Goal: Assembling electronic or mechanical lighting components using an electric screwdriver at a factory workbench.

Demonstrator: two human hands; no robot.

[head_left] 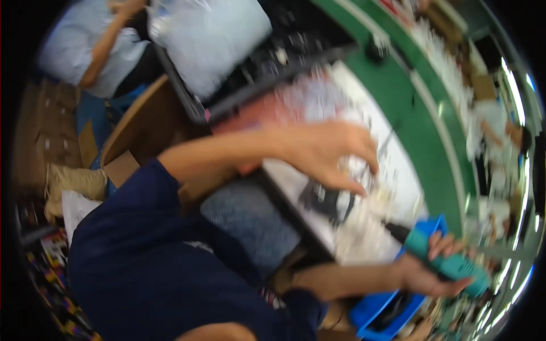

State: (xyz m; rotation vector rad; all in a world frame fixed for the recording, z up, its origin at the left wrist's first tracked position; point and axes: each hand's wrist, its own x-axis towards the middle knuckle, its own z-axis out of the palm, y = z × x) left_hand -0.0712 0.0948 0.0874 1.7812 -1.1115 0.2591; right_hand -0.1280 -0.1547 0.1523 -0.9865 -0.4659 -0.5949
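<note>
My right hand (429, 270) is wrapped round a teal electric screwdriver (449, 264), its dark tip pointing left over the table. My left hand (327, 150) hovers above the white table (406, 179) with thumb and fingers curved apart. Nothing shows clearly between them, though motion blurs the picture. Below the left hand lies a black part (327, 202), its kind unclear. Beside it, nearer the screwdriver tip, is a crumpled clear plastic bag (364, 238).
A blue bin (364, 318) stands by my right forearm. At the far left, a black tray (250, 91) holds a large, full translucent bag (213, 45) and small dark parts. Another person in light blue (102, 57) sits beyond it. Cardboard boxes (54, 122) line the left.
</note>
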